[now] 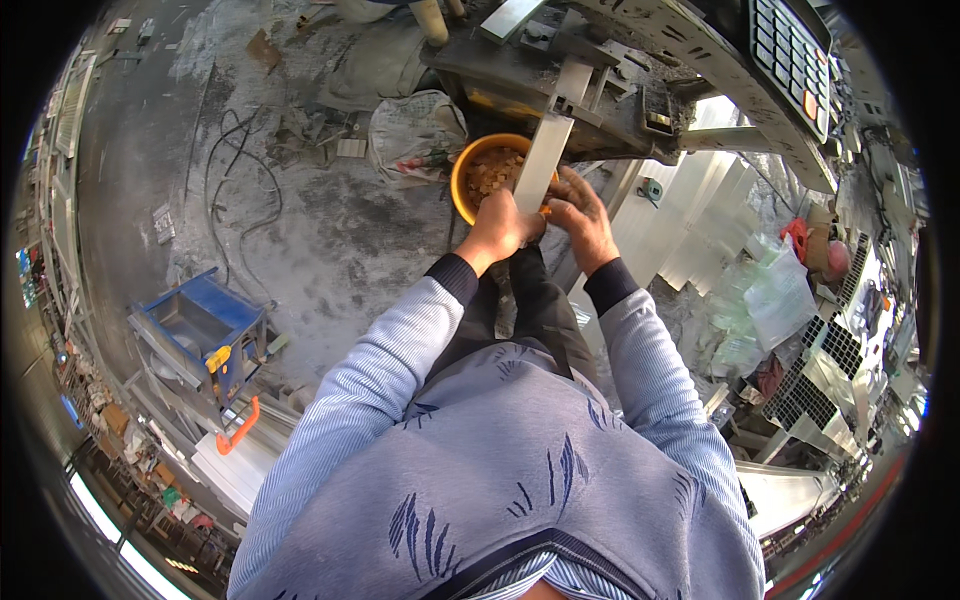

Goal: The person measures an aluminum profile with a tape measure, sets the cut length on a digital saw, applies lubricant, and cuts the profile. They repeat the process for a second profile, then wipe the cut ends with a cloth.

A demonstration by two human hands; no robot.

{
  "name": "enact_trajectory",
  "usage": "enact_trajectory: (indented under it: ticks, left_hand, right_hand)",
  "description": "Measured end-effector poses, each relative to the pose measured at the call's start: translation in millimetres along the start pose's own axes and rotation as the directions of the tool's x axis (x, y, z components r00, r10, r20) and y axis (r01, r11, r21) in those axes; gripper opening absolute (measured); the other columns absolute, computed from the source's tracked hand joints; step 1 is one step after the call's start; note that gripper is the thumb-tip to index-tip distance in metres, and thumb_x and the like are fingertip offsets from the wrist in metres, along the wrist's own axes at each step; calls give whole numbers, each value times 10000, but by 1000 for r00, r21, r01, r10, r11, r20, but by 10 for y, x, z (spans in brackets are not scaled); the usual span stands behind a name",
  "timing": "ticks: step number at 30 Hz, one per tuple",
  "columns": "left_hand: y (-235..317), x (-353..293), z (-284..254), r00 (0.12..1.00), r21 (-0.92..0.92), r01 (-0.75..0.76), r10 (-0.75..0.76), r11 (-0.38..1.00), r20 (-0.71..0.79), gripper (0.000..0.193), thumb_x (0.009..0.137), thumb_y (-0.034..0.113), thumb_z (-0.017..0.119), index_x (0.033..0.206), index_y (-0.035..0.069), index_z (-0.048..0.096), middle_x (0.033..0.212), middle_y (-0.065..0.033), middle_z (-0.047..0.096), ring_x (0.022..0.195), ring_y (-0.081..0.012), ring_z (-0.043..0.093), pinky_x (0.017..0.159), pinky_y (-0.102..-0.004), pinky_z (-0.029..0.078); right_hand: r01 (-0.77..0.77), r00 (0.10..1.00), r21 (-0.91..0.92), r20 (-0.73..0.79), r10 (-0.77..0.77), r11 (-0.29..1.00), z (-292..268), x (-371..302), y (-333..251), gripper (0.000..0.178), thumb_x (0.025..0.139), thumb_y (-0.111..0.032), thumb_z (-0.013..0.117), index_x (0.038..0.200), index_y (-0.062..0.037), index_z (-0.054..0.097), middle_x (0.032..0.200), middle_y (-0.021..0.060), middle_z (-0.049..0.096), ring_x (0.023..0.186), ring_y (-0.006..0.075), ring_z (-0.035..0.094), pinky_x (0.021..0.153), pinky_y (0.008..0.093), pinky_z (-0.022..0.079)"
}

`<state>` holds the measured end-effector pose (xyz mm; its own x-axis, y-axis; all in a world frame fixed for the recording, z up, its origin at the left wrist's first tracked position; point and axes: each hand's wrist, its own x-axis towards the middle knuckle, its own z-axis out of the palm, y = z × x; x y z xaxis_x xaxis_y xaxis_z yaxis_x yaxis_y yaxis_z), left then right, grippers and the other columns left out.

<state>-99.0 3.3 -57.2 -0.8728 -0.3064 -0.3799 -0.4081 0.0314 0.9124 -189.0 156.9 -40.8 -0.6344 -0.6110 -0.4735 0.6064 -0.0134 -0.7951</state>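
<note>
My left hand (499,229) is closed around the near end of a long silvery metal profile (542,168). The profile slants away from me, its far part at the dark workbench (480,62). At the right side of that same end is my right hand (586,220), fingers curled inward and thumb toward the profile. A small orange bit shows between the hands, too little of it to name. Below and left of the profile stands a yellow-orange bucket (457,188), holding many small brownish pieces (488,174). The profile covers part of its rim.
A pale sack (412,135) lies beside the bucket. Black cable (243,165) loops over the dusty floor. To the left stands a blue-topped metal stand (205,315) with an orange hook-shaped handle (239,428). A keypad panel (790,60) overhangs at upper right; plastic wrap (765,300) lies at right.
</note>
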Motion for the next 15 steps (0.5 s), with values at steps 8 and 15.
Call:
enact_trajectory:
  ticks: [8, 15]
  left_hand:
    - [89, -21, -12, 991, -154, 131, -123, 979, 60, 402, 778, 141, 746, 1064, -103, 605, 710, -148, 692, 573, -200, 683, 571, -335, 555]
    - [169, -35, -21, 988, -138, 154, -149, 978, 49, 368, 779, 124, 741, 1044, -92, 604, 703, -142, 686, 568, -202, 675, 560, -338, 542]
  right_hand:
    - [24, 794, -969, -132, -593, 248, -956, 422, -770, 523, 828, -133, 660, 1342, -62, 594, 1053, 112, 727, 971, 266, 699, 859, 387, 553]
    - [-119, 831, -992, -128, -541, 52, -999, 612, -1008, 575, 819, -147, 659, 1384, -89, 575, 1028, 137, 730, 948, 334, 700, 853, 445, 553]
